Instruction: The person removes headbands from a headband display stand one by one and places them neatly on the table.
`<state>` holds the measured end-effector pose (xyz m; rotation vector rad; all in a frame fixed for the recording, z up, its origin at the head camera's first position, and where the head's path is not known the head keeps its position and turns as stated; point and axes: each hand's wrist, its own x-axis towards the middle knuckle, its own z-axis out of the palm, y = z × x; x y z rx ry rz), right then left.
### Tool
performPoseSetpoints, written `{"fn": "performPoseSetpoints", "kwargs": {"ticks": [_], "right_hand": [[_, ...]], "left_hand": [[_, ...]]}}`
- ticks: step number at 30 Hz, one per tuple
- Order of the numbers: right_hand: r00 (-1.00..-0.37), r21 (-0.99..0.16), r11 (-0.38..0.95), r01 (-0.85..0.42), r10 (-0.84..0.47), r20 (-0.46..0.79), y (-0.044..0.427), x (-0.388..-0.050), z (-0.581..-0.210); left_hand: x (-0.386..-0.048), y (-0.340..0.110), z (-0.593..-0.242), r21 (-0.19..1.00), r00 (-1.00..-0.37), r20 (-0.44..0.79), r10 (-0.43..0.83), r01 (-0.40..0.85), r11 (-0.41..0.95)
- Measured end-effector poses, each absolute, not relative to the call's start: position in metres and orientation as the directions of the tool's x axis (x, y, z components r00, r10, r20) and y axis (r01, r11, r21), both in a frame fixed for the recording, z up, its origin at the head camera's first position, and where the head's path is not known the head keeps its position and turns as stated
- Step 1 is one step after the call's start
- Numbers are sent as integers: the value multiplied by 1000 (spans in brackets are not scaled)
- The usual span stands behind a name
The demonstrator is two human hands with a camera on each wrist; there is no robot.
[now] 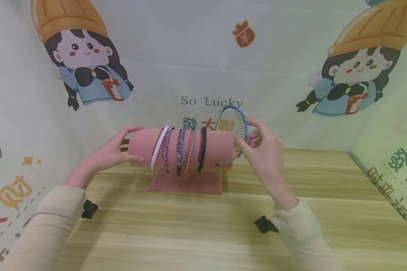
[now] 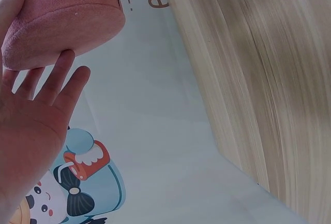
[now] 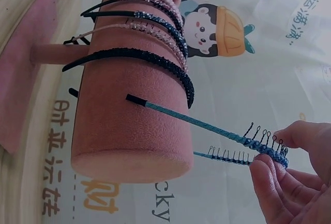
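A pink padded cylinder (image 1: 146, 145) lies level on a stand, bearing several headbands: a white one (image 1: 158, 148), glittery ones and a black one (image 1: 202, 150). The left hand (image 1: 113, 148) touches the cylinder's left end, thumb in front and fingers behind; in the left wrist view that hand (image 2: 41, 105) has its fingers spread against the end. At the other end the right hand (image 1: 266, 148) pinches a blue headband (image 1: 245, 126). The right wrist view shows the blue headband (image 3: 196, 122) with its tips around the cylinder's end, the right hand (image 3: 295, 172) gripping its beaded top.
The stand's pink base (image 1: 203, 184) rests on a wooden table (image 1: 176, 233). Two black clip-like objects (image 1: 89, 209) lie nearer the person, one by each sleeve. A printed cloth (image 1: 176, 49) with cartoon figures hangs behind and at the sides.
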<state>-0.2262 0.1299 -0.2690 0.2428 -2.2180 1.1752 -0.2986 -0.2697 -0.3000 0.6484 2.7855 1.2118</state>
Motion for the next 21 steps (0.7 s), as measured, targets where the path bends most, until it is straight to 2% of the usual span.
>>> {"fn": "performPoseSetpoints", "kwargs": {"ticks": [7, 21], "right_hand": [[-773, -675, 590, -443, 129, 621, 133, -228, -269], [-788, -670, 600, -437, 103, 607, 142, -226, -266]], "left_hand": [[-298, -269, -300, 701, -910, 136, 391, 367, 611], [-300, -270, -302, 702, -911, 139, 388, 367, 611]]}}
